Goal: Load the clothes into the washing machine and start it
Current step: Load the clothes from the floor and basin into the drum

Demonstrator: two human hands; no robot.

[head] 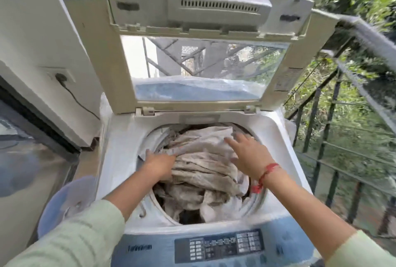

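Filling the round drum of a white top-loading washing machine [120, 159] is a crumpled heap of beige and off-white clothes [205, 159], lying directly under both sets of fingers. The left hand [159, 162] is pushed into the heap at the drum's left edge, its fingers [149, 153] partly buried under a fold; I cannot tell if they are clamped on the cloth. The right hand [249, 155] lies flat over the top of the heap, its fingers [231, 142] straight and spread apart. A red thread bracelet [267, 170] circles the right wrist. Beyond the fingertips the cream hinged lid with a clear window [102, 63] stands raised. Nearer than the wrists lies the blue control panel with grey buttons [218, 245]. Left of the left fingers is a lilac plastic tub [60, 202], and higher up, a wall socket with a black plug [61, 77]. Right of the right fingers runs a dark metal railing [321, 116] against green foliage.
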